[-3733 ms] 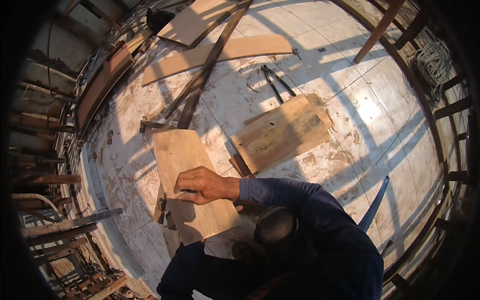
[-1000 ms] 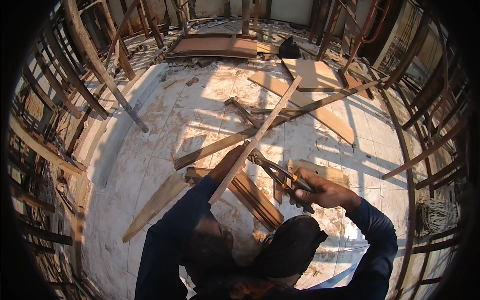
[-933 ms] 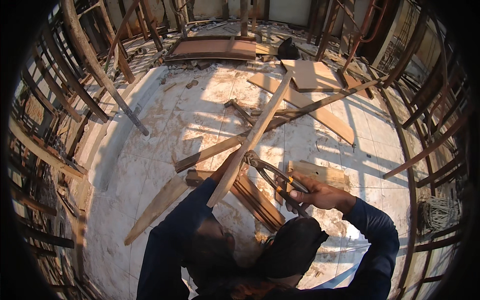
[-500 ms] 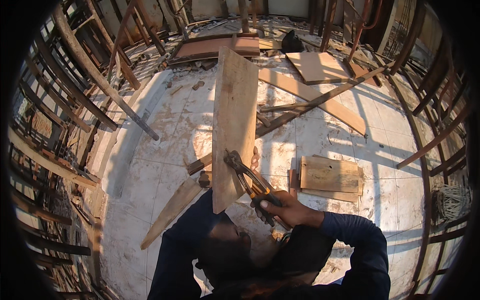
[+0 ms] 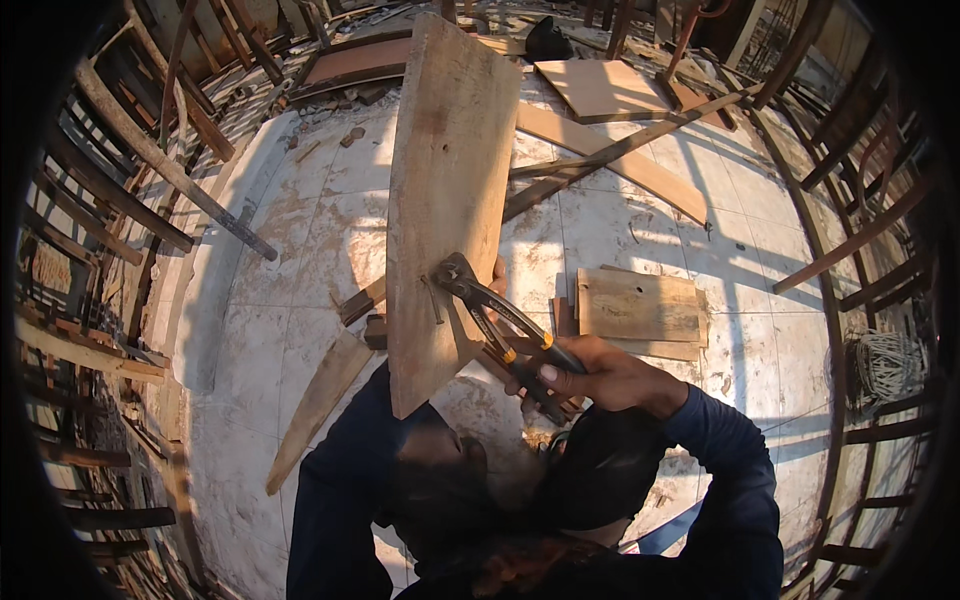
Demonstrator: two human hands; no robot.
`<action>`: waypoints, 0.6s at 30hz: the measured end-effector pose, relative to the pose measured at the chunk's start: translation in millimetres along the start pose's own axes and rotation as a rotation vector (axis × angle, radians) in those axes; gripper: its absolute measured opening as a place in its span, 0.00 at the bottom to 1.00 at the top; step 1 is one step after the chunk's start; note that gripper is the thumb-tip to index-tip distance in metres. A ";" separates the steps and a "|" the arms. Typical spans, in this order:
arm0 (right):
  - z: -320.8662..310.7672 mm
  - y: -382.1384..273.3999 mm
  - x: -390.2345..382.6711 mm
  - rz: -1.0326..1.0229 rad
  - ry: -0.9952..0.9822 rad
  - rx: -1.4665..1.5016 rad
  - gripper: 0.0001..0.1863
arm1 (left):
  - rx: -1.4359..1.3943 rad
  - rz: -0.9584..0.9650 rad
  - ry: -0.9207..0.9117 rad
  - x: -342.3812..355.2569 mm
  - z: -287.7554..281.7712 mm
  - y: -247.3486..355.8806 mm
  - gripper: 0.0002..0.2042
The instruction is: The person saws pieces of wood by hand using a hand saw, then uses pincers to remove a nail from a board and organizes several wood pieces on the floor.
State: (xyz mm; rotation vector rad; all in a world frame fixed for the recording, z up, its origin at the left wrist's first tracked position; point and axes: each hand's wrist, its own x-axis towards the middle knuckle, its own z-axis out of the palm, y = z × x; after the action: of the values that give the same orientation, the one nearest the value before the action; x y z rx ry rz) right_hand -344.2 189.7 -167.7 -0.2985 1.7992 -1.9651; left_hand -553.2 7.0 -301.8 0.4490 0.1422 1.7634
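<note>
A long wooden board (image 5: 440, 180) stands propped up in front of me, its far end raised. My left hand (image 5: 498, 275) is behind it, mostly hidden; only its fingertips show, curled round the right edge. A bent nail (image 5: 432, 300) sticks out of the board's lower face and casts a shadow. My right hand (image 5: 620, 378) is closed round the handles of black and orange pincers (image 5: 500, 312). Their head lies against the board just right of the nail, apart from its shank. The handles are spread somewhat.
Short planks (image 5: 640, 308) lie stacked to the right on dusty white tiles. A tapered wood piece (image 5: 318, 410) lies to the left. Beyond are crossed timbers (image 5: 620, 150) and a flat panel (image 5: 600, 88). Slanting poles (image 5: 170, 165) line the left side; a wire coil (image 5: 888, 365) sits right.
The pincers' head has come away from the nail to its right, and the handles have spread wider. The board appears larger and higher in view, and the whole view has shifted.
</note>
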 end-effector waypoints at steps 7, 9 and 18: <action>-30.2 -36.3 -23.0 0.126 0.032 -0.405 0.21 | 0.176 0.132 0.233 -1.9 3.9 -22.2 0.36; -32.5 -39.7 -23.0 0.281 0.043 -0.387 0.21 | 0.155 0.140 0.201 -1.6 3.5 -20.2 0.35; -30.3 -46.2 -20.0 0.304 0.028 -0.514 0.22 | -0.001 0.170 0.003 -3.9 -28.3 -17.4 0.37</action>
State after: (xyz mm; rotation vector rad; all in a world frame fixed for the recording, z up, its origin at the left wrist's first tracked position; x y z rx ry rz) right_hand -349.0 227.8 -123.2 -0.1432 2.2011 -1.2916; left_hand -547.2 11.6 -334.4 0.4689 0.1078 1.9303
